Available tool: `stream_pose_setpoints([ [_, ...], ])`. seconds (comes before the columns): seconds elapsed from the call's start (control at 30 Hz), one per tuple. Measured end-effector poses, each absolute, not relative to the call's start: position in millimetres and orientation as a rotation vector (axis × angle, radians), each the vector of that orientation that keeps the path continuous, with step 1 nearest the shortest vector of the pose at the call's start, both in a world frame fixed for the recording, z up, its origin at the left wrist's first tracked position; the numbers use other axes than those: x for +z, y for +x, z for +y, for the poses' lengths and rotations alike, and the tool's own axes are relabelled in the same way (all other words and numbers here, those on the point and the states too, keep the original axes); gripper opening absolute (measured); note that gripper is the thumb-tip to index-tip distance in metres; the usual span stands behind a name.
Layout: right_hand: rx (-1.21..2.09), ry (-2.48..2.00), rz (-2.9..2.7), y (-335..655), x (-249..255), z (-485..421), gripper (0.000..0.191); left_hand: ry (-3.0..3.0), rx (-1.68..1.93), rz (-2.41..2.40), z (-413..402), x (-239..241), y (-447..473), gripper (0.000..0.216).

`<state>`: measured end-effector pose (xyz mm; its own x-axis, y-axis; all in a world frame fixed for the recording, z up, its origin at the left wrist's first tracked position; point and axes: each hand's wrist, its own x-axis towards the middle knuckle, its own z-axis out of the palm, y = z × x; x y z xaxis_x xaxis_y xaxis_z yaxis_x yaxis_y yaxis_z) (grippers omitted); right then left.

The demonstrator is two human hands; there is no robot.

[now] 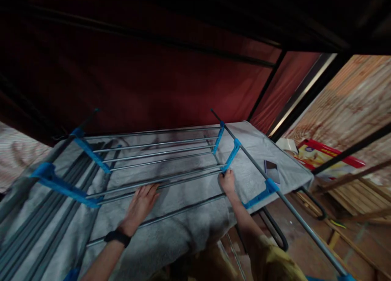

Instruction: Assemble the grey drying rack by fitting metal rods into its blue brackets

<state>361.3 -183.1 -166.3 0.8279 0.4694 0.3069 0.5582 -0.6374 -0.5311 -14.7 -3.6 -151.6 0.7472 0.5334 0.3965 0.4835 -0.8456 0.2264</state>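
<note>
A rack frame of grey metal tubes [159,152] joined by blue plastic connectors [231,155] lies across a cloth-covered table. My left hand [143,199], with a dark band at the wrist, rests over one of the nearer cross tubes. Its fingers are stretched out, close together. At the right end of the same tubes, my right hand [227,182] has its fingers curled at the lower end of a blue connector where a tube meets it. The fingertips there are partly hidden. Nearer my body, another cross tube [183,210] runs beneath both forearms.
Several loose grey tubes [65,183] lie at the left on the grey cloth [195,232]. A phone [271,172] sits on the table's right side. Beyond the edge are a red and yellow box [326,159] and wooden slats [351,197]. Dark red sheeting [152,77] hangs behind.
</note>
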Motion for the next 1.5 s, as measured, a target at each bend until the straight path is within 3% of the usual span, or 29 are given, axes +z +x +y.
stream_pose_setpoints([
  [0.27, -0.226, -2.138, -0.773, 343, -173, -210, 0.042, 2.762, 0.675, 0.789, -97, -183, -32, 0.034],
  [0.53, -0.249, -2.038, -1.278, 253, -172, -266, 0.036, 2.786, 0.655, 0.777, -103, -160, -27, 0.032],
  [0.73, -0.253, -2.039, -1.567, 258, -154, -290, 0.033, 2.816, 0.745, 0.786, -111, -141, -37, 0.029],
  [0.93, -0.243, -1.996, -0.984, 296, -146, -290, 0.033, 2.699, 0.78, 0.89, -111, -129, -55, 0.03],
  [1.13, 0.292, -1.424, -0.294, 299, -129, -276, 0.04, 2.555, 0.796, 0.935, -116, -122, -60, 0.029],
  [1.27, 0.711, -1.135, -0.188, 283, -124, -273, 0.04, 2.578, 0.714, 0.95, -121, -115, -57, 0.026],
  [1.5, 0.716, -1.101, -0.1, 292, -146, -273, 0.024, 2.64, 0.62, 1.092, -123, -100, -63, 0.033],
])
